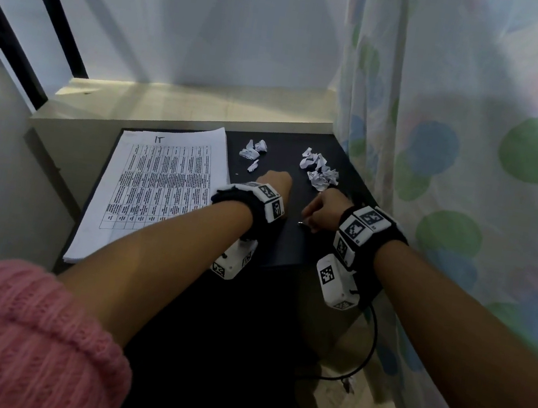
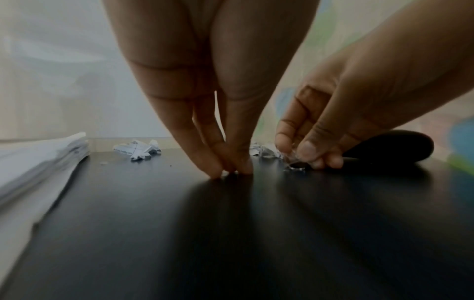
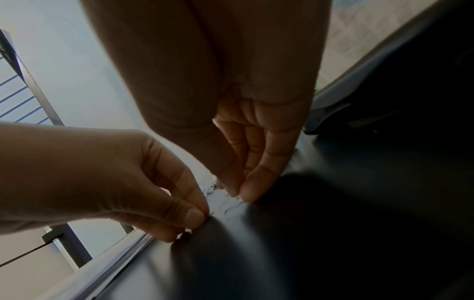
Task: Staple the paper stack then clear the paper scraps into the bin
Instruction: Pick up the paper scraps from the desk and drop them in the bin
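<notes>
The printed paper stack [image 1: 160, 181] lies on the left of the black table [image 1: 289, 248]; its edge also shows as the stack [image 2: 38, 162]. Two groups of crumpled scraps [image 1: 253, 153] [image 1: 320, 171] lie at the back. My left hand [image 1: 278, 179] has its fingertips [image 2: 218, 170] pinched together on the tabletop around something tiny. My right hand [image 1: 314, 215] pinches a small shiny metal piece [image 2: 295, 167] against the table. A black stapler [image 2: 395, 144] lies just behind my right hand [image 2: 307, 160]. Thin staple-like wires [image 3: 231, 205] lie between the two hands.
A spotted curtain [image 1: 473, 163] hangs close along the table's right edge. A pale ledge [image 1: 188, 102] runs behind the table, below a white wall. A black cable [image 1: 368, 349] hangs under my right wrist. No bin is in view.
</notes>
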### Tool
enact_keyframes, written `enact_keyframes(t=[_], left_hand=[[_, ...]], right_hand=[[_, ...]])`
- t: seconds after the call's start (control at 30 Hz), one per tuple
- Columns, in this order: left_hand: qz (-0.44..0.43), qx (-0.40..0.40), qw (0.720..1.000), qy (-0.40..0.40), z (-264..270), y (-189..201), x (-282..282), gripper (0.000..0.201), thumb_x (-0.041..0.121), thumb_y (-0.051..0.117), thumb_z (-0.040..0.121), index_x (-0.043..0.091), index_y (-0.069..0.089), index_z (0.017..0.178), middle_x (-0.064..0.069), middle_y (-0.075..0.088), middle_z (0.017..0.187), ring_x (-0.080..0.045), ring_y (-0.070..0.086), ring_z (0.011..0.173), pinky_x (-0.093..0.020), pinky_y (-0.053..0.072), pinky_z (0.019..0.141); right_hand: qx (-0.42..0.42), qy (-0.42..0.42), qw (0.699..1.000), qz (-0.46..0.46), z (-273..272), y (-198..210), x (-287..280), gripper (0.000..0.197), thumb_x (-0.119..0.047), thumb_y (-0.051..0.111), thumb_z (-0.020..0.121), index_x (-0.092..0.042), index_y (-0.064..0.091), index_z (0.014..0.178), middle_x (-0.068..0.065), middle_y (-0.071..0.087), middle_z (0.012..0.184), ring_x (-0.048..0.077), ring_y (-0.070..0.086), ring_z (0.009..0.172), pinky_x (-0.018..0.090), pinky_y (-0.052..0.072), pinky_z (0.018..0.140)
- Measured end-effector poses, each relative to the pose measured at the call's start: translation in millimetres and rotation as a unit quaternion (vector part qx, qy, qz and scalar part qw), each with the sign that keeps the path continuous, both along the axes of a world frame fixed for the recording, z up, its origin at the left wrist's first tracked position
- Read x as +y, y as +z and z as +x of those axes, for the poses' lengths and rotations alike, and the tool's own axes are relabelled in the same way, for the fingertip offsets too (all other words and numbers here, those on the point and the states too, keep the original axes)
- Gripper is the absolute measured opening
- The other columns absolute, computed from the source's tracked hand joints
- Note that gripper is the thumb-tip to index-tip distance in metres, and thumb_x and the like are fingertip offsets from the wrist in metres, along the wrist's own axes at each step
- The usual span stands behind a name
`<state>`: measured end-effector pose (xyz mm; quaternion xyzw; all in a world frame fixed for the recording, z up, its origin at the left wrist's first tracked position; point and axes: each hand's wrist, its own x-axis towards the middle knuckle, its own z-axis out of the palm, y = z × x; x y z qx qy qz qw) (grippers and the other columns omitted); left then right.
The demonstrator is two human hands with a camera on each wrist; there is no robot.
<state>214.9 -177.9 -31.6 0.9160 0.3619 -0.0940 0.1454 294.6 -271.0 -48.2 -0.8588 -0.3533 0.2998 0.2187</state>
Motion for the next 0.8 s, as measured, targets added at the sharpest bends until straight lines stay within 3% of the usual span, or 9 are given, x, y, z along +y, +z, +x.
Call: enact_keyframes(t=[0.1, 0.27, 0.37, 0.5, 0.57, 0.63, 0.7, 0.77, 0.8], left_hand=[[0.013, 0.016, 1.0, -0.008, 0, 2, -4, 0.036, 0.01, 0.06, 0.089, -0.005, 0.057, 0.121, -0.019, 0.059, 0.128, -0.032, 0.059, 0.117, -0.031, 0.047, 0.093], [0.038, 0.036, 0.998, -0.036, -1, 1, -16, 0.033, 0.002, 0.044, 0.096, -0.008, 0.051, 0.126, -0.021, 0.053, 0.135, -0.033, 0.054, 0.123, -0.033, 0.044, 0.093], [0.036, 0.049, 0.997, -0.049, -1, 2, -22, 0.035, 0.002, 0.04, 0.097, -0.005, 0.048, 0.131, -0.02, 0.049, 0.139, -0.032, 0.05, 0.128, -0.033, 0.04, 0.103], [0.042, 0.07, 0.993, -0.082, -2, 4, -22, 0.036, 0.006, 0.041, 0.098, -0.004, 0.049, 0.131, -0.019, 0.048, 0.14, -0.031, 0.049, 0.129, -0.034, 0.039, 0.104], [0.056, 0.079, 0.989, -0.109, -4, 2, -21, 0.036, 0.007, 0.04, 0.098, -0.005, 0.049, 0.13, -0.02, 0.048, 0.14, -0.033, 0.047, 0.13, -0.035, 0.039, 0.105], [0.062, 0.084, 0.988, -0.117, -6, 1, -18, 0.035, 0.008, 0.041, 0.098, -0.006, 0.051, 0.128, -0.02, 0.05, 0.139, -0.033, 0.049, 0.129, -0.035, 0.039, 0.104], [0.056, 0.081, 0.988, -0.12, -8, 0, -12, 0.032, 0.009, 0.043, 0.097, -0.008, 0.056, 0.121, -0.021, 0.055, 0.132, -0.034, 0.053, 0.123, -0.035, 0.043, 0.099], [0.048, 0.061, 0.992, -0.102, -12, -1, 1, 0.027, 0.013, 0.044, 0.097, -0.006, 0.062, 0.09, -0.024, 0.059, 0.113, -0.034, 0.059, 0.112, -0.035, 0.045, 0.086], [0.048, 0.051, 0.994, -0.088, -14, 0, 8, 0.032, 0.016, 0.044, 0.097, 0.0, 0.055, 0.072, -0.022, 0.056, 0.102, -0.033, 0.06, 0.102, -0.033, 0.043, 0.079]], right_hand=[[-0.002, 0.003, 1.0, 0.003, 0, 0, 0, 0.025, 0.005, 0.055, 0.086, 0.003, 0.068, 0.108, 0.023, 0.069, 0.11, 0.011, 0.055, 0.056, 0.023, 0.053, 0.068], [0.002, 0.001, 1.0, 0.008, 1, -1, 0, 0.026, 0.004, 0.055, 0.087, 0.002, 0.067, 0.11, 0.023, 0.068, 0.112, 0.011, 0.056, 0.057, 0.031, 0.054, 0.083], [-0.002, -0.002, 1.0, 0.014, 2, -3, 0, 0.025, 0.003, 0.056, 0.087, 0.002, 0.068, 0.108, 0.023, 0.069, 0.11, 0.008, 0.058, 0.049, 0.029, 0.055, 0.075], [0.004, -0.01, 1.0, 0.01, 0, -2, -1, 0.025, 0.003, 0.055, 0.087, 0.002, 0.068, 0.108, 0.024, 0.069, 0.11, 0.019, 0.06, 0.065, 0.036, 0.055, 0.086], [0.014, -0.01, 1.0, 0.01, 0, -2, 0, 0.026, 0.005, 0.053, 0.087, 0.003, 0.068, 0.108, 0.022, 0.07, 0.103, 0.018, 0.06, 0.062, 0.03, 0.055, 0.075], [0.026, -0.008, 1.0, 0.005, 2, -1, 0, 0.026, 0.005, 0.053, 0.087, 0.003, 0.067, 0.11, 0.012, 0.068, 0.079, 0.009, 0.06, 0.046, 0.017, 0.052, 0.059], [0.035, -0.009, 0.999, 0.003, 4, -1, 1, 0.026, 0.005, 0.054, 0.087, 0.004, 0.066, 0.111, 0.004, 0.059, 0.066, 0.0, 0.055, 0.03, 0.01, 0.048, 0.046], [0.037, -0.01, 0.999, 0.01, 6, 0, -1, 0.027, 0.007, 0.054, 0.087, 0.006, 0.065, 0.111, 0.003, 0.058, 0.064, -0.003, 0.053, 0.027, 0.007, 0.047, 0.041], [0.036, -0.01, 0.999, 0.013, 6, 2, -2, 0.028, 0.008, 0.054, 0.087, 0.007, 0.065, 0.112, 0.004, 0.059, 0.067, -0.001, 0.055, 0.03, 0.006, 0.046, 0.04]])
